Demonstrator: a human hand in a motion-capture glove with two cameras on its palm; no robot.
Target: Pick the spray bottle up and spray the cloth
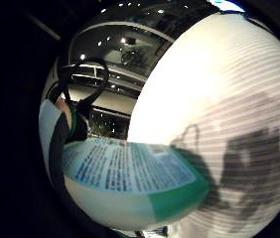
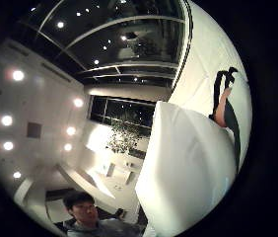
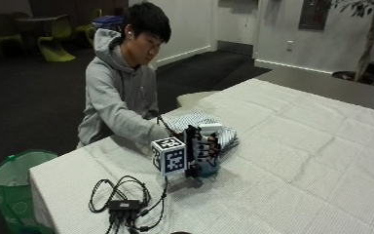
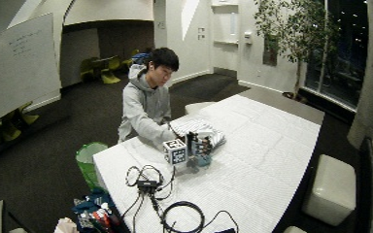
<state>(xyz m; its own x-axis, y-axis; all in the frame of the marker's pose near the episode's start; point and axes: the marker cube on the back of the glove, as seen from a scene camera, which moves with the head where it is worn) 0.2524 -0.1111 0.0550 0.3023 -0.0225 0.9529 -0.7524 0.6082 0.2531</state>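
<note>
Outside view: gloved right hand (image 3: 203, 148) grips upright spray bottle (image 3: 208, 168) on the table (image 3: 290, 161).

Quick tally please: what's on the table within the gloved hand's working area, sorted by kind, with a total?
Spray bottles: 1, the spray bottle held upright in the right hand
Cloths: 1, the striped cloth folded just behind it
Cable bundles: 1, black cables
Total: 3

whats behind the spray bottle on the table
A folded striped cloth lies just behind the spray bottle, towards the person. The gloved right hand wraps the bottle and hides where bottle and cloth meet.
</note>
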